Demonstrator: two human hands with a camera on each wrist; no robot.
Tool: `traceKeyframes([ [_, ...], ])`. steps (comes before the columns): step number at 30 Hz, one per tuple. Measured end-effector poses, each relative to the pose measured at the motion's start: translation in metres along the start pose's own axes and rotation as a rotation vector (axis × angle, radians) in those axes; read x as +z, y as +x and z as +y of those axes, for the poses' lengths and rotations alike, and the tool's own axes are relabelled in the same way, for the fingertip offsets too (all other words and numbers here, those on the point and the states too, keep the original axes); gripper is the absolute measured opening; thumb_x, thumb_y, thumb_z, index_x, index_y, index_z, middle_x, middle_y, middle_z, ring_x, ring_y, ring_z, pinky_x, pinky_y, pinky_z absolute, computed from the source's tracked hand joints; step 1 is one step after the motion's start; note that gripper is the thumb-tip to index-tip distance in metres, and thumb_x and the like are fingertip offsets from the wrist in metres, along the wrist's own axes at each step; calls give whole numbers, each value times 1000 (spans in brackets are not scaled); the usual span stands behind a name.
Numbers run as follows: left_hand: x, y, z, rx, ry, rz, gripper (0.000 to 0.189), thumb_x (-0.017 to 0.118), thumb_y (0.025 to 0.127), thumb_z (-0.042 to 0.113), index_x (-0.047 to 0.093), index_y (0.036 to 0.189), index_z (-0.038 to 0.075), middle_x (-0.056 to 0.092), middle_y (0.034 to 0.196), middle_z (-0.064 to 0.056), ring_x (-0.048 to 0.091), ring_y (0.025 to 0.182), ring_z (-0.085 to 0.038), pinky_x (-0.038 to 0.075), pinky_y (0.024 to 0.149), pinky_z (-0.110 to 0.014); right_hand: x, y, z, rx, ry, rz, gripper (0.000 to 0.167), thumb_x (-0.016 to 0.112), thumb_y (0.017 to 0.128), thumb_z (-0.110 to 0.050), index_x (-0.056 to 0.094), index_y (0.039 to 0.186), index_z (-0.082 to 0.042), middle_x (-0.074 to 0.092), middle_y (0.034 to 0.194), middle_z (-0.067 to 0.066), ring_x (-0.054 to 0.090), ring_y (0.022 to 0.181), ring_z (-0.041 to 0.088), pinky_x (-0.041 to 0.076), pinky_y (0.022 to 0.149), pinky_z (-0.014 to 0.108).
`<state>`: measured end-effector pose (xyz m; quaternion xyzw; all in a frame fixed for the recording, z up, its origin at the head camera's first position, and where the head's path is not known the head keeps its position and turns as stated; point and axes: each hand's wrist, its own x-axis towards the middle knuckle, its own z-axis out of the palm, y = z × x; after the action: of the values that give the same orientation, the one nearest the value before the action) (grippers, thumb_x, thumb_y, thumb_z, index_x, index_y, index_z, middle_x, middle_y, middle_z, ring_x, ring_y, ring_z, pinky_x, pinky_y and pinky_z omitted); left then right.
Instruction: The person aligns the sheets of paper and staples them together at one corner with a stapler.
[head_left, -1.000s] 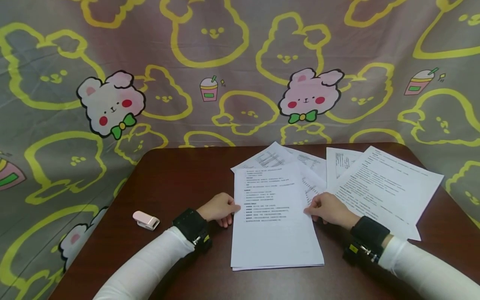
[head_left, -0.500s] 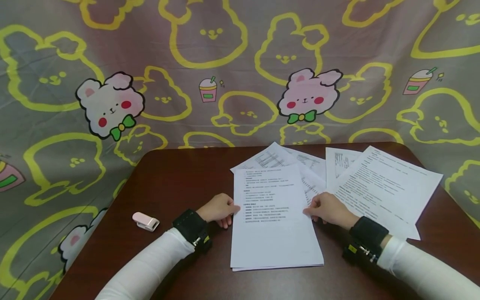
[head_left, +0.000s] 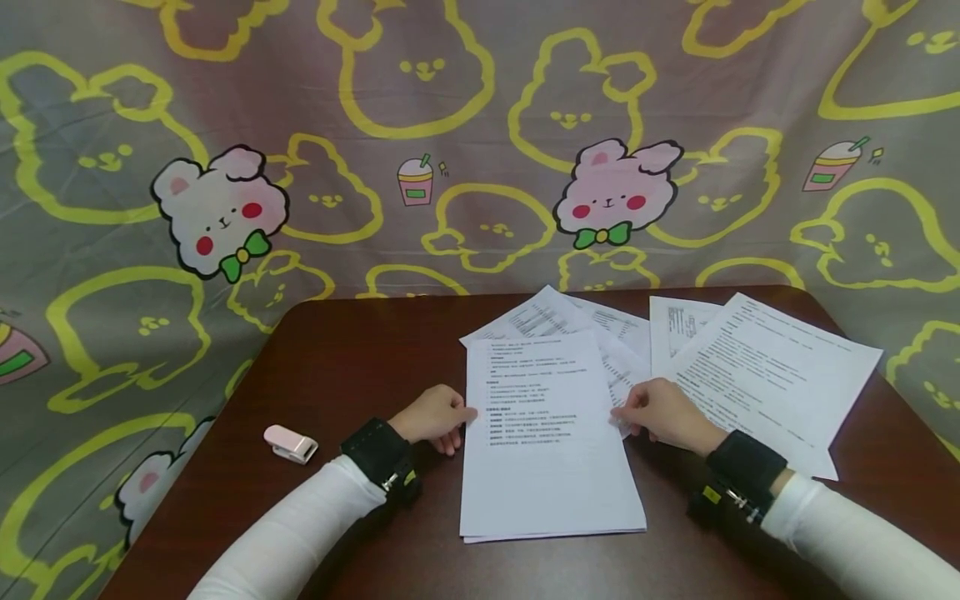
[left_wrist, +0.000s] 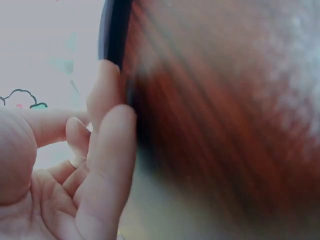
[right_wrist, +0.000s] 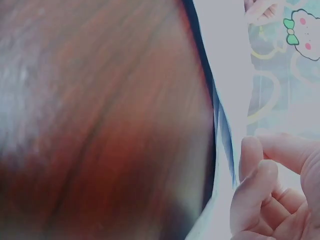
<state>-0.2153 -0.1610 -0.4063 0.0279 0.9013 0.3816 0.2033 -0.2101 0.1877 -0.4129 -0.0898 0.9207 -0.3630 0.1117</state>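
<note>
A stack of printed sheets (head_left: 551,483) lies lengthwise in front of me in the head view, its lower corners slightly offset. At its left edge is my left hand (head_left: 435,417), thumb and bent index finger pinching the border. My right hand (head_left: 660,410) pinches the opposite edge between thumb and forefinger, the other fingers curled under. In the right wrist view the sheets (right_wrist: 222,65) part a little along the edge beside the right fingertips (right_wrist: 252,152). The left fingertips (left_wrist: 112,112) reach down close to the brown tabletop in the left wrist view.
A pale pink stapler (head_left: 290,443) lies to the left on the brown table (head_left: 360,350). Loose printed sheets (head_left: 517,317) fan out behind the stack, and further overlapping sheets (head_left: 787,375) lie at the right. A cartoon-patterned curtain (head_left: 480,150) hangs behind the table.
My right hand has lifted slightly and shifted its fingertips along the stack's right edge. The left hand and the stack stay almost where they were.
</note>
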Motion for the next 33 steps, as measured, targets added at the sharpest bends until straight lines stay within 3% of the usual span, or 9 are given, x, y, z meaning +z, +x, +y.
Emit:
traceKeyframes([
  [9,-6,2,8,55,8,82,23,61,97,20,61,82,2,59,58,-11,56,42,-19,49,44,-26,-11,-2,4,-50,25,24,19,70,91,-26,68,82,-9,61,66,4,53,50,19,35,47,25],
  [18,-2,12,31,158,-32,120,21,59,98,19,60,94,-2,61,60,-11,56,44,-19,49,45,-26,-23,-2,11,-50,44,95,22,65,94,-25,69,92,-3,65,71,4,57,59,20,38,53,29],
  [28,14,26,65,232,-34,97,18,58,98,20,58,92,4,66,68,-12,63,54,-24,49,50,-27,-43,-5,23,-39,106,192,32,57,99,-24,62,112,5,65,100,16,58,84,27,49,67,30],
  [33,20,32,77,255,-34,60,17,58,99,22,58,95,5,68,77,-12,66,62,-26,52,55,-31,-53,-9,31,-2,105,232,41,52,101,-29,56,122,7,56,119,25,53,101,36,46,84,42],
])
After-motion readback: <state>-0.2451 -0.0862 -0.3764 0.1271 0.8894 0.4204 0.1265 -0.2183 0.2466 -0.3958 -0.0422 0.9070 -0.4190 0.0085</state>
